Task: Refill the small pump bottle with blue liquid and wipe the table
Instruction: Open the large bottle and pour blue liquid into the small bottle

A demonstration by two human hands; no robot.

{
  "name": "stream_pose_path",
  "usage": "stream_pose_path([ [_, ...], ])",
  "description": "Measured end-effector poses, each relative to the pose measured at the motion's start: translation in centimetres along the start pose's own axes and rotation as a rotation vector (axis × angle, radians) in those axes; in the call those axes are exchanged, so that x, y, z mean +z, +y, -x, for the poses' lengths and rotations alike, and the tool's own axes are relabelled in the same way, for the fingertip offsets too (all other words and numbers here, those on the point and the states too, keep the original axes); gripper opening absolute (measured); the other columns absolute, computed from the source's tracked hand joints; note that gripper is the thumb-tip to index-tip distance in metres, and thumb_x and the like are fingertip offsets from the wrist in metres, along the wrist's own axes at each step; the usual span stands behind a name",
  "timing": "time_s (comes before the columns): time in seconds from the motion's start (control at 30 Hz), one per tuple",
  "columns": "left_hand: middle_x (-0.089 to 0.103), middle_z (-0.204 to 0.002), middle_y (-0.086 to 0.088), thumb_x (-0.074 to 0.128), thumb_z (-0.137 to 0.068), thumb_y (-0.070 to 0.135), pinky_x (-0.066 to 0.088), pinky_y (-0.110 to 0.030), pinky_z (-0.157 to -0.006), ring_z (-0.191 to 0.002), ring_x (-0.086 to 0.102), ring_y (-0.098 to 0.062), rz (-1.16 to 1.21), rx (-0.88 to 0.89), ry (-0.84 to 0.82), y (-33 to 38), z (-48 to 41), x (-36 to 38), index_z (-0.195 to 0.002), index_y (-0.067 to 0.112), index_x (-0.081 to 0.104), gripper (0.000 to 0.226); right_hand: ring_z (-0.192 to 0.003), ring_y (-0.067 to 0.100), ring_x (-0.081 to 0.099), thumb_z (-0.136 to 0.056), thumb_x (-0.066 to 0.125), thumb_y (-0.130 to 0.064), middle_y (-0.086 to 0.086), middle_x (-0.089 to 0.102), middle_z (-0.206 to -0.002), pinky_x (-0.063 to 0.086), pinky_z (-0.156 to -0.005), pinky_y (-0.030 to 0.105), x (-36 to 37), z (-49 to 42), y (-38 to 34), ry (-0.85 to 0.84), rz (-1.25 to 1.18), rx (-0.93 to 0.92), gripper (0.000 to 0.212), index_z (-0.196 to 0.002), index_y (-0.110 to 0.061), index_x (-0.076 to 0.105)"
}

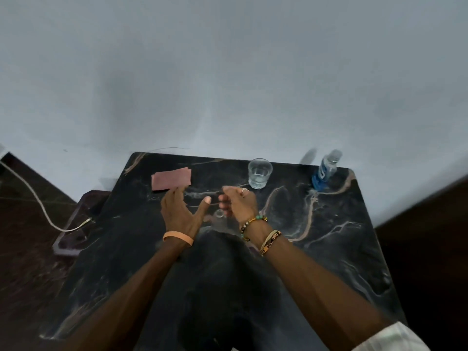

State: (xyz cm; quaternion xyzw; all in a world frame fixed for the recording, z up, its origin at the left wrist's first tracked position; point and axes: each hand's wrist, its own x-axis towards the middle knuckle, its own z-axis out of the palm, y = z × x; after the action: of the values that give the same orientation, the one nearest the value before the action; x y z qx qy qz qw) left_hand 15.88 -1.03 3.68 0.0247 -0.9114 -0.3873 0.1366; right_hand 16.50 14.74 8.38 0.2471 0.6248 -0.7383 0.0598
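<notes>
- The small pump bottle stands on the dark marble tabletop between the two hands. It is clear, blurred and hard to make out, and whether its pump is on cannot be told.
- The left hand is spread wide with straight fingers and the thumb out, just beside the small bottle and holding nothing.
- The right hand hovers on the other side with its fingers loosely curled. I cannot tell whether it pinches anything.
- The bottle of blue liquid stands well apart at the far right corner, close to the edge. A quick reach could knock it off or tip it.
- The glass of clear liquid stands just beyond the right hand. A wrist swinging towards the blue bottle could catch it and spill it.
- The small bottle looks light and narrow-necked, so pouring without steadying it would likely tip it or run blue liquid onto the marble.
- The pink cloth lies flat near the left fingertips, ready for wiping.
</notes>
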Motion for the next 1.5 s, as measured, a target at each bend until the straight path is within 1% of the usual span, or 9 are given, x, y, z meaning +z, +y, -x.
stream_pose_path([
  [0.2,0.049,-0.133,-0.010,0.062,-0.086,0.053,0.036,-0.048,-0.106,-0.124,0.043,-0.026,-0.039,0.272,-0.063,7.4,-2.4,2.8,-0.133,0.016,0.047,0.061,-0.068,0.015,0.068,-0.083,0.059,-0.036,-0.001,0.072,-0.069,0.056,-0.061,0.032,-7.6,-0.5,-3.7,0.255,0.099,-0.228,0.022,-0.069,-0.022,0.068],
  [0.3,0.047,-0.135,-0.008,0.060,-0.087,0.053,0.035,-0.043,-0.105,-0.126,0.041,-0.026,-0.056,0.325,-0.090,10.9,-3.1,4.2,-0.134,0.016,0.047,0.061,-0.068,0.014,0.069,-0.085,0.060,-0.037,-0.001,0.072,-0.073,0.057,-0.061,0.031,-11.1,-1.1,-5.2,0.325,0.099,-0.276,0.021,-0.075,-0.021,0.069],
  [0.4,0.045,-0.139,-0.009,0.060,-0.087,0.052,0.034,-0.042,-0.105,-0.130,0.038,-0.027,-0.075,0.367,-0.146,13.8,-3.4,5.8,-0.136,0.018,0.046,0.061,-0.065,0.011,0.066,-0.088,0.060,-0.036,-0.001,0.072,-0.077,0.054,-0.059,0.025,-14.0,-1.7,-6.2,0.392,0.069,-0.302,0.018,-0.085,-0.020,0.068],
  [0.7,0.041,-0.143,-0.007,0.059,-0.086,0.056,0.033,-0.047,-0.106,-0.132,0.036,-0.028,-0.126,0.472,-0.305,19.7,-4.0,11.9,-0.138,0.020,0.041,0.066,-0.056,0.006,0.059,-0.090,0.058,-0.028,0.000,0.064,-0.065,0.051,-0.050,0.019,-21.1,-3.1,-7.3,0.558,0.071,-0.339,0.022,-0.072,-0.017,0.065],
  [0.83,0.039,-0.145,-0.007,0.058,-0.087,0.056,0.033,-0.047,-0.106,-0.134,0.035,-0.028,-0.145,0.508,-0.372,21.1,-4.0,14.6,-0.140,0.020,0.038,0.068,-0.072,0.011,0.063,-0.089,0.058,-0.032,-0.004,0.067,-0.073,0.055,-0.063,0.026,-23.6,-4.2,-7.1,0.632,0.173,-0.320,0.020,-0.074,-0.022,0.065],
  [1.0,0.036,-0.147,-0.007,0.061,-0.087,0.051,0.034,-0.048,-0.107,-0.135,0.034,-0.029,-0.183,0.493,-0.474,21.9,-4.0,17.9,-0.142,0.020,0.035,0.068,-0.071,0.001,0.060,-0.085,0.060,-0.036,-0.016,0.064,-0.077,0.039,-0.052,0.009,-25.8,-5.6,-6.1,0.713,0.220,-0.308,0.009,-0.088,-0.027,0.063],
  [1.17,0.037,-0.148,-0.008,0.064,-0.088,0.040,0.037,-0.050,-0.107,-0.133,0.038,-0.031,-0.200,0.483,-0.557,22.0,-4.2,20.6,-0.142,0.018,0.036,0.065,-0.077,0.003,0.057,-0.084,0.060,-0.041,-0.014,0.057,-0.083,0.047,-0.068,0.021,-27.4,-7.8,-4.4,0.782,0.296,-0.232,0.043,-0.121,-0.019,0.059],
  [1.37,0.038,-0.149,-0.008,0.063,-0.091,0.029,0.036,-0.047,-0.108,-0.134,0.040,-0.031,-0.149,0.421,-0.658,22.0,-4.9,23.4,-0.143,0.015,0.034,0.062,-0.104,0.016,0.058,-0.077,0.073,-0.040,0.000,0.058,-0.120,0.054,-0.083,0.033,-28.6,-10.5,-2.8,0.767,0.345,-0.206,0.073,-0.140,-0.019,0.042],
  [1.5,0.038,-0.150,-0.007,0.061,-0.092,0.023,0.036,-0.047,-0.110,-0.135,0.040,-0.029,-0.099,0.350,-0.729,21.7,-5.5,25.8,-0.145,0.017,0.033,0.060,-0.124,0.024,0.049,-0.070,0.081,-0.037,0.009,0.050,-0.138,0.048,-0.100,0.041,-28.9,-12.7,-2.0,0.772,0.409,-0.206,0.090,-0.144,-0.014,0.036],
])
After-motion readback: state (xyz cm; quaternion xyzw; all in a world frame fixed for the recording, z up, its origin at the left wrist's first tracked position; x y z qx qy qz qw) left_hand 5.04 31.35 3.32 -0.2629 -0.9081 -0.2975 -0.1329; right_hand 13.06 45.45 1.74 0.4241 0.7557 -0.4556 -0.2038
